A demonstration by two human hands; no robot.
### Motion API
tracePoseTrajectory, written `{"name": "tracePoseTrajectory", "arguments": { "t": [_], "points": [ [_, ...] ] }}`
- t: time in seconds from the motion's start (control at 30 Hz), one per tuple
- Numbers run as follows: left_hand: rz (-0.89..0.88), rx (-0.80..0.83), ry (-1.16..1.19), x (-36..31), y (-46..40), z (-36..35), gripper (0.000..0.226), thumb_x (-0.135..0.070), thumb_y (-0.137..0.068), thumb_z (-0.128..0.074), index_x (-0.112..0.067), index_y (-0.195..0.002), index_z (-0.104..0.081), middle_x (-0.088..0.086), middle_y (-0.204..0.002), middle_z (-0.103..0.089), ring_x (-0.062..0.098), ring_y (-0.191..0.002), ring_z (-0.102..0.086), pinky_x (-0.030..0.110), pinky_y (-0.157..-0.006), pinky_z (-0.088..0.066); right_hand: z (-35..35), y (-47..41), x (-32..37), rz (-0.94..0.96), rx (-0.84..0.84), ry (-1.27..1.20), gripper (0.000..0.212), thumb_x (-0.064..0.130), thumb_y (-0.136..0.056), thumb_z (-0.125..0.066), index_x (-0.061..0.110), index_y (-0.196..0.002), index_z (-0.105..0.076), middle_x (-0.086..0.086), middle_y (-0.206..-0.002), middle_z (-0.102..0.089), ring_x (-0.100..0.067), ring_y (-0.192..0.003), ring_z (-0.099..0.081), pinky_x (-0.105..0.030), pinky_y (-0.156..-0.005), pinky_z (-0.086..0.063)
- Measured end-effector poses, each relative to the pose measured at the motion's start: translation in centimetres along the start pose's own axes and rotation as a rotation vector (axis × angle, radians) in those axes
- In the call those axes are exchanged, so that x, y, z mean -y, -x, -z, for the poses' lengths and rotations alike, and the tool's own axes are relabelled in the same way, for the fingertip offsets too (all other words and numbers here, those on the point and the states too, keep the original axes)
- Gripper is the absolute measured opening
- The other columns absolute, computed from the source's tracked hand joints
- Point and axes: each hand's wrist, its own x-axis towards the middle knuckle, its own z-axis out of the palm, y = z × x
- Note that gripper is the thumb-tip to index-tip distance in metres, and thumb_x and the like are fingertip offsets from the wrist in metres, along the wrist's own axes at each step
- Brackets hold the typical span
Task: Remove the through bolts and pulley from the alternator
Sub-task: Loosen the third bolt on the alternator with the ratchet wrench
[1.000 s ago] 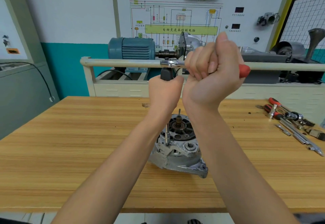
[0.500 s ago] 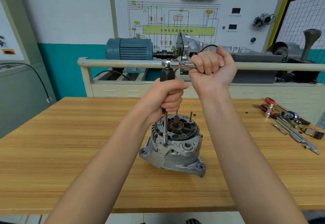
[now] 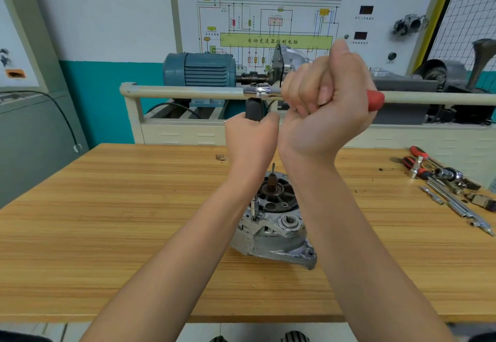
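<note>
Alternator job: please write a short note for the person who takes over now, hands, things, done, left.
Left hand grips the dark extension handle; its socket end sits on a bolt of the alternator.
Right hand grips the ratchet handle.
Alternator stands on the wooden table; spare tools lie far right.
Done: cannot tell how many bolts are out.
Left: this bolt; pulley not visible.

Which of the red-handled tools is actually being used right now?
The ratchet held up by the right hand, its red handle end sticking out past the fist. The other red-handled tools lie untouched on the table.
</note>
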Motion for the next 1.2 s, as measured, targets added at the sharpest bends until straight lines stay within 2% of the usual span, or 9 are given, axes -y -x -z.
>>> {"name": "tracePoseTrajectory", "arguments": {
  "t": [0.07,0.2,0.3,0.37,0.53,0.77,0.93,1.03,1.2],
  "points": [
    [0.005,0.083,0.013,0.0,0.1,0.4,0.04,0.003,-0.078,-0.058,-0.016,-0.056,-0.031,-0.006,-0.045,-0.025,0.012,-0.043,-0.02,0.022,-0.044,-0.02,0.4,-0.4,0.2,-0.062,-0.003,-0.036,0.038,0.004,-0.084,-0.043,0.02,-0.051,-0.033,0.004,-0.035,-0.023,-0.009,-0.033,-0.017,-0.024,-0.044,-0.015],
    [0.081,0.428,0.121,-0.5,-0.3,2.2,0.039,0.001,-0.081,-0.06,-0.018,-0.06,-0.034,-0.006,-0.043,-0.028,0.01,-0.038,-0.022,0.019,-0.039,-0.023,2.0,-2.2,0.5,-0.326,-0.071,-0.195,0.061,0.008,-0.096,-0.032,0.019,-0.035,-0.03,0.006,-0.033,-0.02,-0.008,-0.031,-0.014,-0.021,-0.04,-0.015],
    [0.148,0.698,0.153,-1.1,-0.9,3.3,0.037,-0.011,-0.079,-0.062,-0.019,-0.052,-0.039,-0.006,-0.042,-0.029,0.01,-0.037,-0.025,0.022,-0.041,-0.026,3.5,-3.7,0.2,-0.56,-0.214,-0.418,0.06,0.013,-0.095,-0.035,0.018,-0.035,-0.031,0.005,-0.032,-0.02,-0.009,-0.027,-0.016,-0.019,-0.037,-0.015],
    [0.145,0.777,0.135,-1.2,-0.9,3.1,0.041,-0.014,-0.079,-0.062,-0.02,-0.047,-0.037,-0.006,-0.039,-0.029,0.009,-0.033,-0.024,0.02,-0.039,-0.024,4.3,-4.3,-0.2,-0.654,-0.282,-0.531,0.058,0.014,-0.094,-0.037,0.017,-0.036,-0.03,0.005,-0.032,-0.02,-0.01,-0.026,-0.018,-0.018,-0.036,-0.015],
    [0.131,0.679,0.11,-0.8,-0.6,2.2,0.051,-0.004,-0.091,-0.05,-0.02,-0.049,-0.025,-0.007,-0.036,-0.021,0.007,-0.029,-0.015,0.014,-0.034,-0.017,4.9,-4.1,-0.1,-0.607,-0.314,-0.542,0.053,0.013,-0.089,-0.039,0.018,-0.037,-0.031,0.006,-0.033,-0.02,-0.01,-0.027,-0.018,-0.02,-0.034,-0.016],
    [0.085,0.443,0.08,-0.9,0.1,1.8,0.048,0.001,-0.087,-0.049,-0.021,-0.051,-0.026,-0.006,-0.039,-0.02,0.01,-0.033,-0.013,0.015,-0.038,-0.015,2.3,-1.8,0.9,-0.336,-0.125,-0.254,0.062,0.009,-0.096,-0.031,0.018,-0.036,-0.029,0.006,-0.033,-0.02,-0.009,-0.032,-0.014,-0.022,-0.039,-0.016],
    [0.069,0.36,0.085,-1.1,0.5,1.4,0.047,0.007,-0.082,-0.048,-0.02,-0.048,-0.029,-0.009,-0.037,-0.023,0.008,-0.032,-0.014,0.013,-0.037,-0.016,0.4,0.1,0.5,-0.02,0.007,-0.063,0.03,0.004,-0.082,-0.042,0.02,-0.058,-0.036,0.005,-0.035,-0.025,-0.009,-0.032,-0.018,-0.024,-0.044,-0.016],
    [0.052,0.384,0.084,-1.0,0.4,1.6,0.044,0.005,-0.084,-0.049,-0.018,-0.052,-0.03,-0.009,-0.037,-0.024,0.008,-0.033,-0.016,0.015,-0.036,-0.017,0.7,-0.1,0.6,-0.064,0.022,-0.084,0.033,0.005,-0.083,-0.041,0.021,-0.055,-0.035,0.005,-0.034,-0.024,-0.009,-0.033,-0.017,-0.026,-0.044,-0.015],
    [0.043,0.584,0.092,-1.0,-0.3,3.0,0.044,-0.001,-0.086,-0.059,-0.018,-0.051,-0.039,-0.003,-0.043,-0.03,0.012,-0.038,-0.025,0.021,-0.04,-0.027,2.7,-2.3,1.2,-0.364,-0.08,-0.21,0.06,0.01,-0.095,-0.032,0.019,-0.036,-0.032,0.006,-0.033,-0.022,-0.009,-0.033,-0.014,-0.021,-0.04,-0.018]
  ]
}}
